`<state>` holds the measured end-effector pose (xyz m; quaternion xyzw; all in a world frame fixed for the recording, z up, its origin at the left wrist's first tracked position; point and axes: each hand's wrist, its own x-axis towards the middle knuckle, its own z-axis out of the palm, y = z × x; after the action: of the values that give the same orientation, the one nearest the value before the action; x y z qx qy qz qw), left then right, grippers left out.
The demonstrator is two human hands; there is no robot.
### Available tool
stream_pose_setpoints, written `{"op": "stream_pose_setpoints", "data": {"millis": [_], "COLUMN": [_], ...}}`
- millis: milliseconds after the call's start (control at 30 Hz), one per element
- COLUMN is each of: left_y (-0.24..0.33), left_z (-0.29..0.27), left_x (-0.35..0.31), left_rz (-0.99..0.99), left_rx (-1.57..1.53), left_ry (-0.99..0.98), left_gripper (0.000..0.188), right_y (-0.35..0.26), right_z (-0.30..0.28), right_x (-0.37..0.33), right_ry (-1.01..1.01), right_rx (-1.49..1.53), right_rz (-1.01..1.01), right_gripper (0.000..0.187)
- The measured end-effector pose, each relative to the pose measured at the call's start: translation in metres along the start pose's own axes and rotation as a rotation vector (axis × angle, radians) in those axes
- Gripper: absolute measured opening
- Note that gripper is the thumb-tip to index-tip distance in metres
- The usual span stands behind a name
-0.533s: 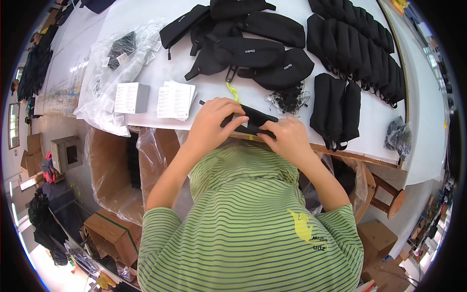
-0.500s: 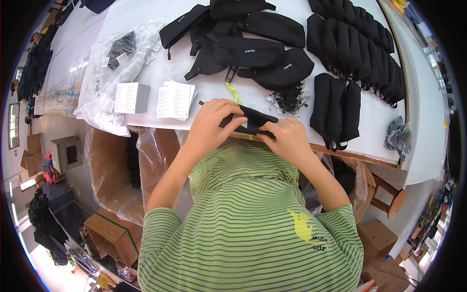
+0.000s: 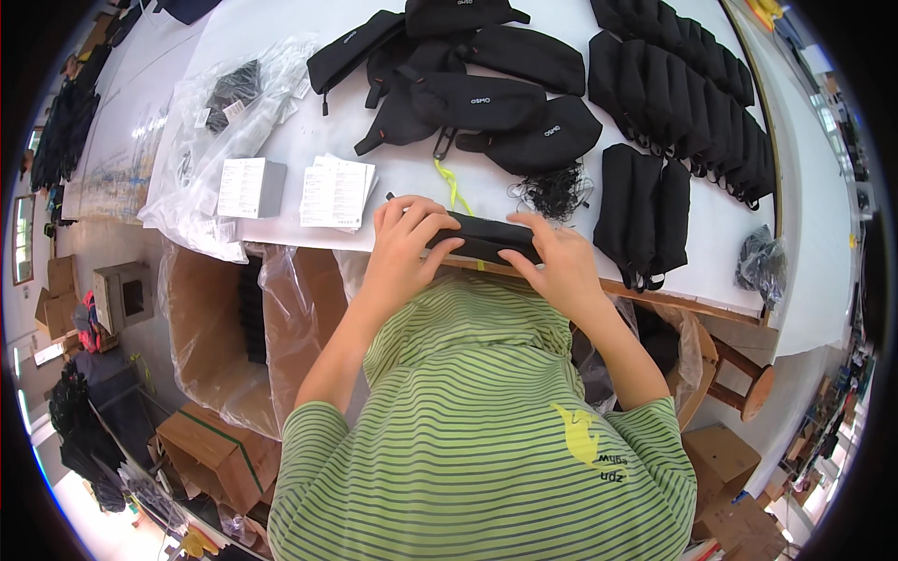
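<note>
Both hands, left hand (image 3: 404,241) and right hand (image 3: 556,262), clamp my black fabric pouch (image 3: 484,239) at the white table's edge (image 3: 393,182), centre frame; I judge folding underway; next, flatten evenly.

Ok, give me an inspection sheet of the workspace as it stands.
Surface: white table, crowded, bare patches at the left.
Job's things: narrow black pouch at the near table edge.
Clutter: loose black pouches, stacked pouches, leaflet stacks, plastic bags.
Hands: left hand and right hand both grip the pouch.
Cables: tangle of thin black cords; yellow strap.
Surroundings: bag-lined cartons beneath the table, wooden stool to the right.
</note>
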<state>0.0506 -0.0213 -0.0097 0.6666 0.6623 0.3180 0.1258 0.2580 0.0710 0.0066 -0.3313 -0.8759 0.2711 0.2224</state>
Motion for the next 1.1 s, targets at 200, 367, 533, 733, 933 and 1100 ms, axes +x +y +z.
{"op": "stream_pose_setpoints", "data": {"millis": [200, 367, 533, 733, 933, 1100], "left_y": [0.001, 0.016, 0.028, 0.034, 0.031, 0.034], "left_z": [0.012, 0.037, 0.022, 0.020, 0.020, 0.017], "left_x": [-0.005, -0.004, 0.003, 0.010, 0.004, 0.006], "left_rz": [-0.193, -0.483, -0.884, -0.922, -0.781, -0.895], "left_rx": [-0.121, -1.465, -1.836, -1.778, -1.645, -1.705], "left_ry": [0.479, 0.481, 0.227, 0.414, 0.336, -0.145], "left_gripper": [0.045, 0.065, 0.060, 0.060, 0.052, 0.050], "right_y": [0.004, -0.019, -0.027, -0.013, -0.004, -0.012], "right_z": [0.003, -0.003, 0.023, 0.033, 0.023, 0.001], "right_x": [0.001, 0.009, 0.006, -0.011, -0.006, 0.028], "right_ry": [0.104, 0.102, 0.299, 0.403, 0.283, 0.169], "right_rx": [0.011, 0.439, 0.826, 1.209, 1.083, 1.136], "right_rz": [0.048, 0.334, 0.348, 0.614, 0.507, 0.314], "right_gripper": [0.016, 0.013, 0.012, 0.022, 0.031, 0.029]}}
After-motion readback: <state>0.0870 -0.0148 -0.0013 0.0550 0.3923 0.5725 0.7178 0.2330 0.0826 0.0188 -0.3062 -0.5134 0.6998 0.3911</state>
